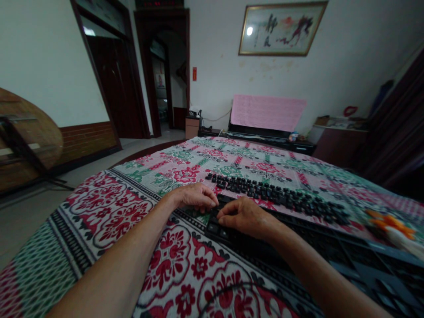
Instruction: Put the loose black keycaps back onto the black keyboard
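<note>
A black computer keyboard lies on the patterned tablecloth and stretches from the middle toward the lower right. Many of its key positions look bare, while a few keycaps sit at its near left corner. My left hand is at the keyboard's far left corner, its fingers curled over the edge. Close beside it, my right hand is closed in a pinch low over the left end; whatever sits between its fingertips is hidden. Behind the keyboard, many loose black keycaps form a long band on the cloth.
The tablecloth has red, green and black patterns. An orange and white object, blurred, lies at the right. A thin dark cable curves near the front. Beyond the table are a pink cloth and a low cabinet.
</note>
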### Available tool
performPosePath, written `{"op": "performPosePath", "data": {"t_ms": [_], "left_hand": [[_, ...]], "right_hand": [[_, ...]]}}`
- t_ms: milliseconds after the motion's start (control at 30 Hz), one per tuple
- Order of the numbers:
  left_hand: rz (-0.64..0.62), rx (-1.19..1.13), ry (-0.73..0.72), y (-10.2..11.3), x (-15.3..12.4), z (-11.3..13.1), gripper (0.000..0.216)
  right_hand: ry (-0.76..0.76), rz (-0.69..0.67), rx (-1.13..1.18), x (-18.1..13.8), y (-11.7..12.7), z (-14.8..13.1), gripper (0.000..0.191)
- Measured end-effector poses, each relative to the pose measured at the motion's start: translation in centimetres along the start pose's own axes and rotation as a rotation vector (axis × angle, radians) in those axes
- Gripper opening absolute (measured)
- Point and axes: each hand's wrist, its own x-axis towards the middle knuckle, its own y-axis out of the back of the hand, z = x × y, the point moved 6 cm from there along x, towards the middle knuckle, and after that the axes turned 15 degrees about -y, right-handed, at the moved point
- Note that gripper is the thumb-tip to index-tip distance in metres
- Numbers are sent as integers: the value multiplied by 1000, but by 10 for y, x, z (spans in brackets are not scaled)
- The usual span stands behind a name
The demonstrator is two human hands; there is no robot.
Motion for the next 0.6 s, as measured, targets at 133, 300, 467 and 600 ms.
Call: {"op": "performPosePath", "data": {"t_ms": [133,300,467,600], "left_hand": [[-5,3,-11,0,0,0,28],[-10,1,-18,0,1,0,27],[-18,6,-13,0,1,0,28],[-20,12,-2,0,0,2,29]], "right_hand": [[3,12,-5,0,0,0,20],[8,10,-21,2,-2,0,20],[20,47,-88,1,-3,-4,19],[88,92,-167,-3,-2,-10,20]]}}
